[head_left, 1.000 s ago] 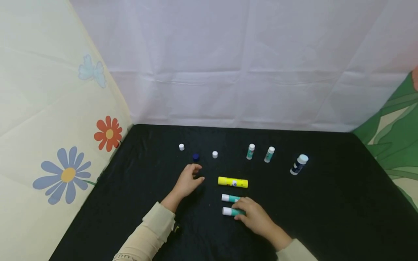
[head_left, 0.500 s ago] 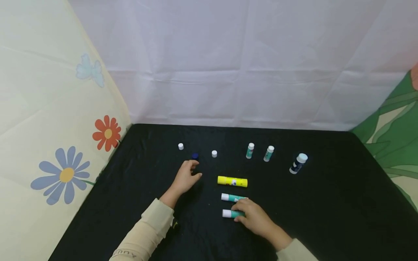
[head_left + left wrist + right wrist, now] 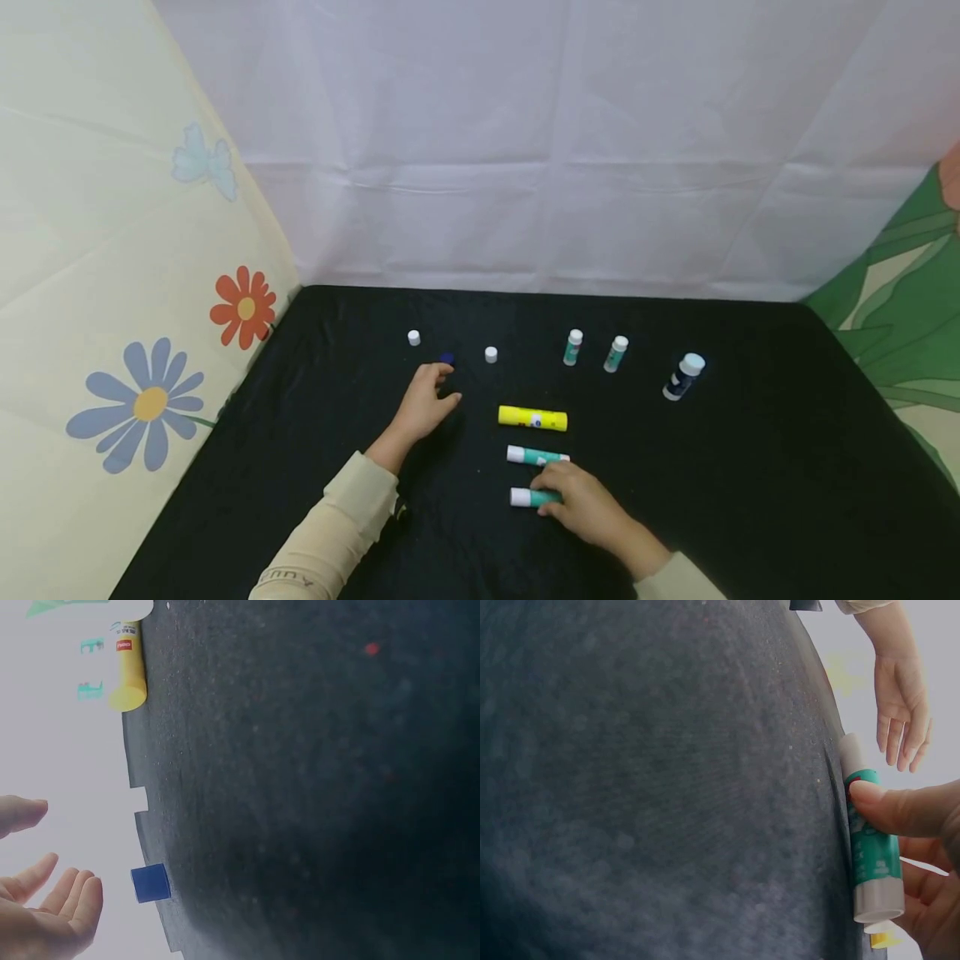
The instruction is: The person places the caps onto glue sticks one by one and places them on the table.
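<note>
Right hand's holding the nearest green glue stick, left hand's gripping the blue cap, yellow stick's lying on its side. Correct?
One error: the left hand isn't gripping the blue cap; the left wrist view shows a gap between them. The right hand is holding the nearest green glue stick, and the yellow stick is lying on its side.

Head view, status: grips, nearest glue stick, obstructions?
Right grip pinching nearest green glue stick, lying flat. Left grip empty, near blue cap. Second green stick lies just beyond.
</note>
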Demonstrator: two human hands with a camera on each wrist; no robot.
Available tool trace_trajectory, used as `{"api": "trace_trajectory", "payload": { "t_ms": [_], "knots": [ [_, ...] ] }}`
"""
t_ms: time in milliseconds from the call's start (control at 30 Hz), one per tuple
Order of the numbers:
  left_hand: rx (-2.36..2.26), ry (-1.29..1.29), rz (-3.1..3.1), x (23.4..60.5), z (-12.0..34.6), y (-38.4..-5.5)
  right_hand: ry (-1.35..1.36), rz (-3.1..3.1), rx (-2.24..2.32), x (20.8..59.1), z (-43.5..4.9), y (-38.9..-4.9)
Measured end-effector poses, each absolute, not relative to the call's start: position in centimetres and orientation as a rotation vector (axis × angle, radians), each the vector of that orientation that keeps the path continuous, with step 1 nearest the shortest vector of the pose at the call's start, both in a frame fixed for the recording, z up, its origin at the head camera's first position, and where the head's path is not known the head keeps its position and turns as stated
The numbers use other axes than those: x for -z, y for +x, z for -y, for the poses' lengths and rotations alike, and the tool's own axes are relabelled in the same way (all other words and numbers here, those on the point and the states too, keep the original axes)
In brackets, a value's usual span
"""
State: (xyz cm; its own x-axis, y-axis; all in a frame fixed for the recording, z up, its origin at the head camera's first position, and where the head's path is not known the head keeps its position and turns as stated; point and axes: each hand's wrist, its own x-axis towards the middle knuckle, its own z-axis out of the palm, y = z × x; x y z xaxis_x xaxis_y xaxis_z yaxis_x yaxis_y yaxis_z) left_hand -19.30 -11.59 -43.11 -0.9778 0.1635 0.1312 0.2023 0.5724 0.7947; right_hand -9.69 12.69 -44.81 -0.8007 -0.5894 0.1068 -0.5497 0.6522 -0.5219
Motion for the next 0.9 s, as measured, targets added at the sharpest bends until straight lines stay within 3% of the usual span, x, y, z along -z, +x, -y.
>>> {"api": "trace_trajectory", "payload": {
  "t_ms": [900],
  "knots": [
    [1.429, -0.204, 2.742, 43.2, 12.0, -21.1, -0.929, -2.757, 0.823, 45.2, -12.8, -9.7]
  ]
}}
